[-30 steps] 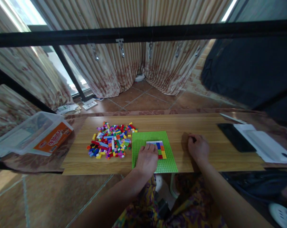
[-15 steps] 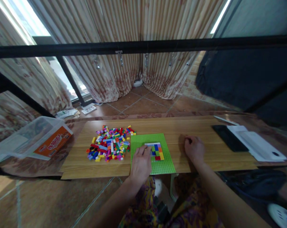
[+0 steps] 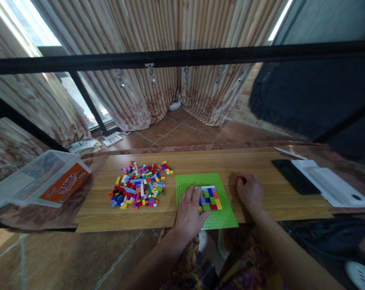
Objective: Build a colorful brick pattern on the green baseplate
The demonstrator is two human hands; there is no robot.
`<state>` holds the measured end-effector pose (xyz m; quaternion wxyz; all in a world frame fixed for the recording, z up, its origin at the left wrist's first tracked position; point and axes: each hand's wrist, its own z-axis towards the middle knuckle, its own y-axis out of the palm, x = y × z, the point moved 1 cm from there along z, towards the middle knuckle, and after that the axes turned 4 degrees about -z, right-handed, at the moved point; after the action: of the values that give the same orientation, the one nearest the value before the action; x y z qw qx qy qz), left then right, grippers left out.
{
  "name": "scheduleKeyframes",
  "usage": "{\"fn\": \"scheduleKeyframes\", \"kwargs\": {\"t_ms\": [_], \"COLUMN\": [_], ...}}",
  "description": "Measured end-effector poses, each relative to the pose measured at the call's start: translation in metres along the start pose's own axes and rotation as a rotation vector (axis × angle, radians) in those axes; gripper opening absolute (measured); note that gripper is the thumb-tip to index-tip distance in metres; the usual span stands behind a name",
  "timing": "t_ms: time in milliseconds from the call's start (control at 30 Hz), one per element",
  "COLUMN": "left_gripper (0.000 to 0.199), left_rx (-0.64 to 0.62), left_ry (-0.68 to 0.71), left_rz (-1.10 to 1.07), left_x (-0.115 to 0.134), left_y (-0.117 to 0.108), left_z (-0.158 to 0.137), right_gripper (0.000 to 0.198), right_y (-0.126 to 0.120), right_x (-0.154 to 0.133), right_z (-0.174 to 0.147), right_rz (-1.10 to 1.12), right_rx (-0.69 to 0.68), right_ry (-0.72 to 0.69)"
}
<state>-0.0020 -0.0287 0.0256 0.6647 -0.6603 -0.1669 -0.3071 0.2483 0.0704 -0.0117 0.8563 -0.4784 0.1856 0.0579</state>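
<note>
A green studded baseplate [image 3: 227, 213] lies near the table's front edge, slightly overhanging it. On it sits a block of toy bricks [image 3: 211, 197] in blue, green, red, yellow and orange, with a white row along the far side. My left hand [image 3: 190, 207] rests over the plate's left part, fingers stretched forward and thumb apart, touching the bricks' left side and hiding some of them. To the right of the plate, my right hand [image 3: 251, 192] lies on the tabletop with its fingers curled in; nothing shows in it.
A pile of loose toy bricks [image 3: 140, 187] spreads on the wooden table [image 3: 94, 209] left of the plate. Beyond the left end stands a clear plastic box [image 3: 61, 159]. At the right are a dark flat tablet-like thing [image 3: 294, 177] and a white tray [image 3: 333, 185]. A black bar [image 3: 182, 59] crosses beyond the table.
The baseplate with its bricks has slid right and a little toward me. My left hand has moved right along with it, its thumb now spread. My right hand stays almost in place.
</note>
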Motion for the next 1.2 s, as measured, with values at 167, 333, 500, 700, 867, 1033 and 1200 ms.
{"fn": "scheduleKeyframes", "kwargs": {"t_ms": [167,333,500,700,867,1033,1200], "left_gripper": [0.076,0.080,0.076,0.073,0.071,0.071,0.072], "left_rx": [-0.008,-0.002,0.031,0.065,0.126,0.122,0.091], "left_ry": [0.039,0.049,0.092,0.112,0.045,0.016,0.010], "left_rz": [-0.017,-0.021,-0.036,-0.040,-0.033,-0.033,-0.055], "left_x": [0.010,-0.006,-0.034,-0.051,-0.052,-0.053,-0.050], "left_y": [0.011,0.000,-0.019,-0.025,-0.027,-0.033,-0.035], "left_z": [0.021,0.057,0.078,0.075,0.060,0.043,0.036], "right_gripper": [0.035,0.035,0.035,0.034,0.033,0.033,0.033], "right_y": [-0.001,-0.001,-0.001,0.000,0.001,0.001,0.001], "right_x": [-0.001,-0.001,-0.001,0.000,0.002,0.002,0.001], "right_z": [0.000,0.000,0.000,0.001,0.000,0.000,0.000], "right_rz": [-0.010,-0.005,0.013,0.001,0.001,0.002,-0.012], "right_rx": [-0.003,-0.002,0.003,0.000,0.004,0.018,0.021], "right_ry": [0.005,0.004,0.008,0.012,-0.007,-0.009,-0.012]}}
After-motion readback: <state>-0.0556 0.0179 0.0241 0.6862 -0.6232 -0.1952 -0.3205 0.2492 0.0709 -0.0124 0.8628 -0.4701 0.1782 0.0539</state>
